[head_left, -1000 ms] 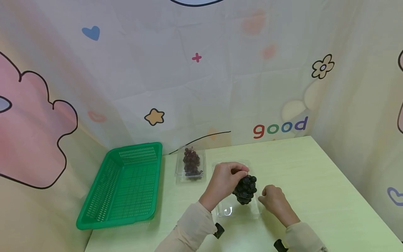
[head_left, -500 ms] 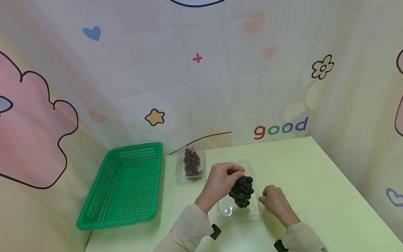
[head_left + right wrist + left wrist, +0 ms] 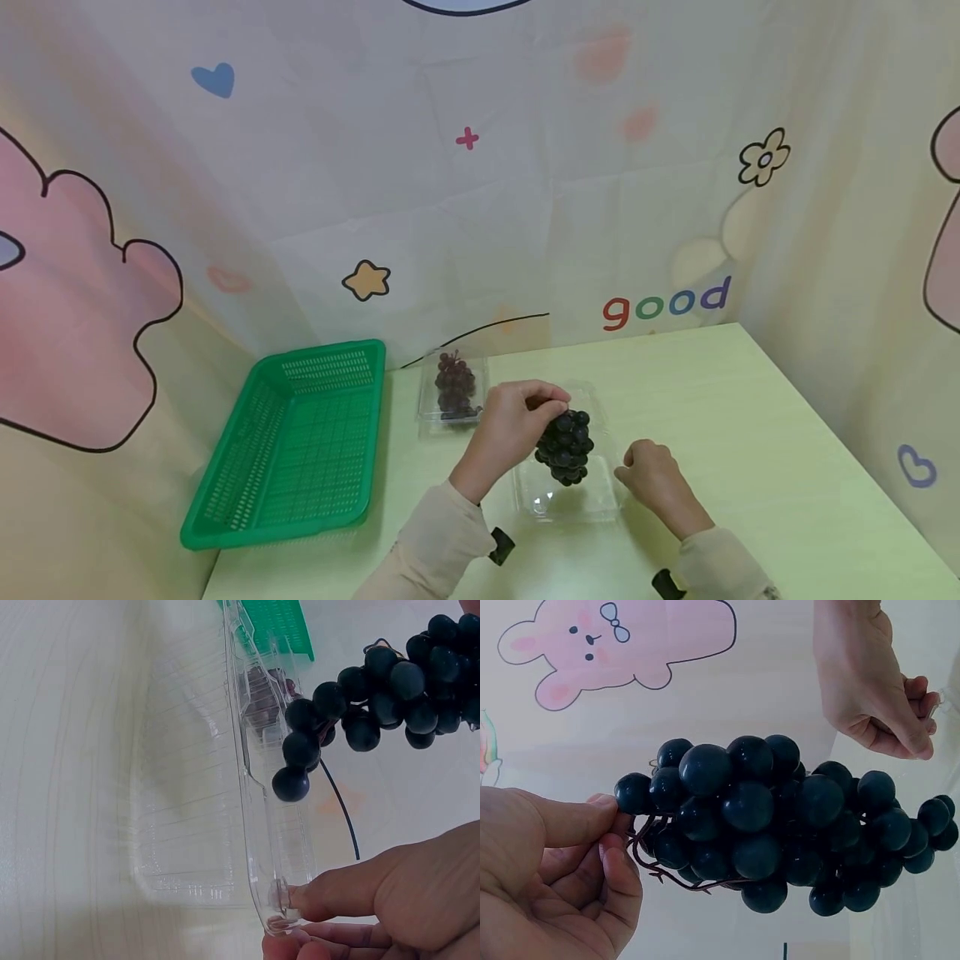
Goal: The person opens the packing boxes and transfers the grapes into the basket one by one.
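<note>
My left hand pinches the top of a bunch of dark grapes between thumb and fingers. The bunch hangs over a clear plastic clamshell box on the table. In the left wrist view a thin brown stem curls along the grapes, close to my fingertips. My right hand is at the box's right side. The right wrist view shows its thumb and fingers pinching the corner of the box's clear rim. The lower grapes overlap the box there.
A second clear box with a bunch of reddish grapes stands at the back, left of the first box. Further left is a large green plastic basket. A printed cloth hangs behind the pale table.
My left hand has moved left with the dark grapes, and the bunch now hangs nearer the box's left side. The right hand stays at the box's rim.
</note>
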A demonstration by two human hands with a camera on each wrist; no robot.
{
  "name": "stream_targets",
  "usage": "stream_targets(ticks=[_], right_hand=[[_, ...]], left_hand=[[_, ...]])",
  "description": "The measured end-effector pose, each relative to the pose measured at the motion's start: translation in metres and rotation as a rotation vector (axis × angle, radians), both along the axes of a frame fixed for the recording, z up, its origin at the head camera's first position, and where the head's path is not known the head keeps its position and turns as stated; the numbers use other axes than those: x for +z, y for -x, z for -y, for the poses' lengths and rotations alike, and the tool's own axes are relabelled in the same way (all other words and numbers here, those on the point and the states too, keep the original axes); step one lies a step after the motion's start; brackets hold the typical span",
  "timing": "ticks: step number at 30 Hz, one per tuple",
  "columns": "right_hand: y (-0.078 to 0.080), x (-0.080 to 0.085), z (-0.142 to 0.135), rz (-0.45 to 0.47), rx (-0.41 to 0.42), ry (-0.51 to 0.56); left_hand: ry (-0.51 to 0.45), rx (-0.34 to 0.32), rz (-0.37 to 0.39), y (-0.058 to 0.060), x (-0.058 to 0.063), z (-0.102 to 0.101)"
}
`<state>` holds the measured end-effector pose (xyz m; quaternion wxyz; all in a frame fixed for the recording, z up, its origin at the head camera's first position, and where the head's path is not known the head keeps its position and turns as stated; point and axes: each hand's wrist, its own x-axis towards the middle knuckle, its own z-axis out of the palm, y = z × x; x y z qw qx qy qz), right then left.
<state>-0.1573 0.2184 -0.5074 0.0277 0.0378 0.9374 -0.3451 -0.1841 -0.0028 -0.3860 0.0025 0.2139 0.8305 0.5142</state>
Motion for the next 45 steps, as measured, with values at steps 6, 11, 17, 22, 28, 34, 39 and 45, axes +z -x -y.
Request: stream_targets(ticks=[6,11,17,22,28,34,39,45], right_hand=[[-0.001,0.001,0.0,0.006,-0.004,0.002],[-0.001,0.002,0.001,0.013,-0.009,0.006],[-0.002,0.002,0.001,0.024,-0.001,0.024],[-0.003,0.002,0.001,0.031,0.001,0.034],[-0.003,0.002,0.001,0.023,-0.002,0.028],[-0.004,0.003,0.001,0.018,0.004,0.019],[-0.003,0.003,0.001,0.009,0.008,0.011],[-0.003,0.003,0.001,0.01,0.005,0.008]], left_hand=[[-0.01,0.007,0.001,0.001,0.006,0.006],[-0.007,0.017,-0.033,0.001,0.01,0.012],[-0.004,0.029,-0.038,0.0,0.015,0.021],[0.01,0.044,-0.05,-0.001,0.019,0.029],[0.021,0.056,-0.066,-0.001,0.022,0.039],[0.029,0.064,-0.073,-0.001,0.024,0.05],[0.035,0.084,-0.051,-0.001,0.026,0.059],[0.038,0.107,-0.059,0.0,0.029,0.067]])
